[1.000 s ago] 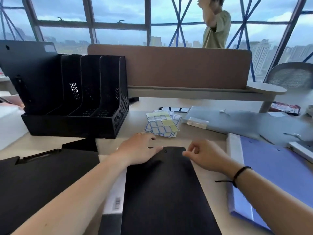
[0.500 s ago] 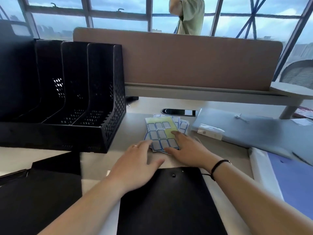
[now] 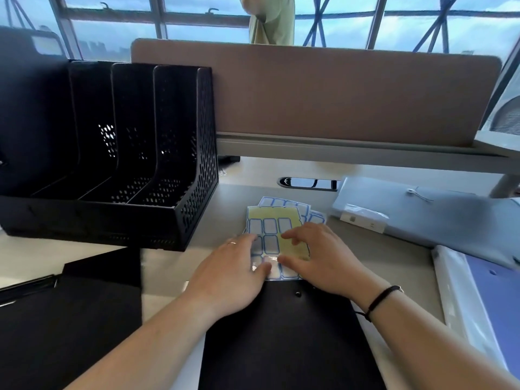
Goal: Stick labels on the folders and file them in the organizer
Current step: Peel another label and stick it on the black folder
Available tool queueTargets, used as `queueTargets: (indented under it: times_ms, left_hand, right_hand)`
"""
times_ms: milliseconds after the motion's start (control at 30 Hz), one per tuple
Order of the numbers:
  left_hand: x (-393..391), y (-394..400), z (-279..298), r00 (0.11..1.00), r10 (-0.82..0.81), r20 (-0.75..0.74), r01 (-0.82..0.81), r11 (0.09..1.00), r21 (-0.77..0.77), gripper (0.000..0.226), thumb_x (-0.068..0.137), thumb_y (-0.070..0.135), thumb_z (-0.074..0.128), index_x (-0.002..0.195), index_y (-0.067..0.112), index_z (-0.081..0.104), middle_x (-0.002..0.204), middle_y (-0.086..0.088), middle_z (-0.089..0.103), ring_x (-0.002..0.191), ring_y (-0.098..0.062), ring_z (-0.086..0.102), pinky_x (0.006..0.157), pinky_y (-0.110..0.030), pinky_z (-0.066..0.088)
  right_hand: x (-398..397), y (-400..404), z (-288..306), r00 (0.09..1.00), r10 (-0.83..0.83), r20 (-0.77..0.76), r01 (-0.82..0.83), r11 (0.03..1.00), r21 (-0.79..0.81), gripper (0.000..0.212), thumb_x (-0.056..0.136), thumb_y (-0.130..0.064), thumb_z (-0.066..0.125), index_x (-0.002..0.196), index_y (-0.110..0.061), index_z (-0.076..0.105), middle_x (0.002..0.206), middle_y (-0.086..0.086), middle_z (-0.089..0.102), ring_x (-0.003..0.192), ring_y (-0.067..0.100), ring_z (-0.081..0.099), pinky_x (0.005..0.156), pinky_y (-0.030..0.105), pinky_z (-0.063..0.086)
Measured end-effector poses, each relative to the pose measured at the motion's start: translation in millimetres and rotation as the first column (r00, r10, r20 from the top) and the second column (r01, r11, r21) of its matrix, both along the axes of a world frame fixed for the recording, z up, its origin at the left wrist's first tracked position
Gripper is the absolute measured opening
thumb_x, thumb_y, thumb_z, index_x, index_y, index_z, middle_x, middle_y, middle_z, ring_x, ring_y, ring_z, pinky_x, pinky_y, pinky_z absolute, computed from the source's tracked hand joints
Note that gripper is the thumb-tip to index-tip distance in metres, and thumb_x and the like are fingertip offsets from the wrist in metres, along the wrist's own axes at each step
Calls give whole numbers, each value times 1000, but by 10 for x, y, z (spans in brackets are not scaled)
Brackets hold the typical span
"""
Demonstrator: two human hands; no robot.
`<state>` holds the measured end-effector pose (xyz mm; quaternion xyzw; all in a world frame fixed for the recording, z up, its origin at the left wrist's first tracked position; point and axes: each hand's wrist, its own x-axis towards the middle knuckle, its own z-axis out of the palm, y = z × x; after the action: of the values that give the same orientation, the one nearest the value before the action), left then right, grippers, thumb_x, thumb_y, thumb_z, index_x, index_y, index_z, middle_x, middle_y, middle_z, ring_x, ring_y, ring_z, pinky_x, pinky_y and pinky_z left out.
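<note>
Both my hands on the label sheets, one black folder under my wrists

My left hand (image 3: 229, 273) lies flat, its grip released, fingers on the top label sheet (image 3: 271, 235); my right hand (image 3: 320, 256) presses it with bent fingertips, and I cannot tell whether they pinch a label. About three sheets fan out on the tabletop (image 3: 174, 273), long axis running away from me, beside the four-slot organizer (image 3: 146, 175); the black folder (image 3: 284, 342) points the same way

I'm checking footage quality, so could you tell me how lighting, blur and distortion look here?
Head view: bright backlight from the windows leaves the black organizer dark; wide-angle bending curves the partition; glare on one label under the left hand; right-edge folders look smeared.
</note>
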<state>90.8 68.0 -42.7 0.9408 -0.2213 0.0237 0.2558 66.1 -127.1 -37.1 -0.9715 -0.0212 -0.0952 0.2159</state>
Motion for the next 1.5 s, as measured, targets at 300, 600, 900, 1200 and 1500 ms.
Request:
queueTargets:
  times_ms: [300, 600, 900, 1200, 1500]
  left_hand:
    - [1, -11, 18, 998, -51, 47, 48, 998, 49, 47, 95, 45, 50, 138, 26, 48, 145, 10, 49, 139, -10, 36, 110, -25, 28]
    - [8, -3, 10, 998, -49, 35, 47, 997, 64, 51, 95, 47, 49, 141, 26, 46, 147, 8, 48, 141, -13, 35, 114, -27, 26]
    - [17, 0, 8, 998, -60, 12, 58, 994, 98, 41, 94, 48, 46, 132, 33, 51, 146, 11, 48, 138, -12, 36, 109, -31, 33]
    - [2, 7, 20, 998, -48, -39, 51, 994, 96, 50, 96, 50, 44, 144, 34, 44, 159, 8, 34, 150, -11, 21, 118, -30, 21]
    - [-96, 44, 60, 997, -69, -28, 73, 970, 230, 60, 100, 56, 33, 155, 36, 17, 168, -4, -3, 154, -27, -1, 123, -41, 7]
  right_hand:
    - [152, -20, 70, 996, 23, -86, -20, 999, 40, 58, 85, -45, 71, 139, -36, 51, 141, -17, 54, 132, 8, 47, 109, 27, 35]
    - [488, -178, 172, 989, -72, -127, 74, 997, 15, 49, 85, -41, 73, 130, -28, 60, 129, -6, 58, 115, 13, 56, 97, 28, 43]
    - [678, -140, 8, 988, -154, 31, 152, 986, 69, 9, 91, -29, 65, 86, -29, 72, 90, -14, 67, 91, 13, 64, 79, 31, 53]
    - [277, -217, 408, 928, -354, 118, 203, 745, 636, 7, 89, -28, 73, 84, -24, 73, 63, -1, 66, 50, 6, 53, 50, 20, 47]
    - [-768, -432, 462, 985, -134, -109, 172, 705, 688, 11, 83, -1, 75, 93, -6, 73, 79, 13, 77, 60, 22, 66, 67, 37, 60]
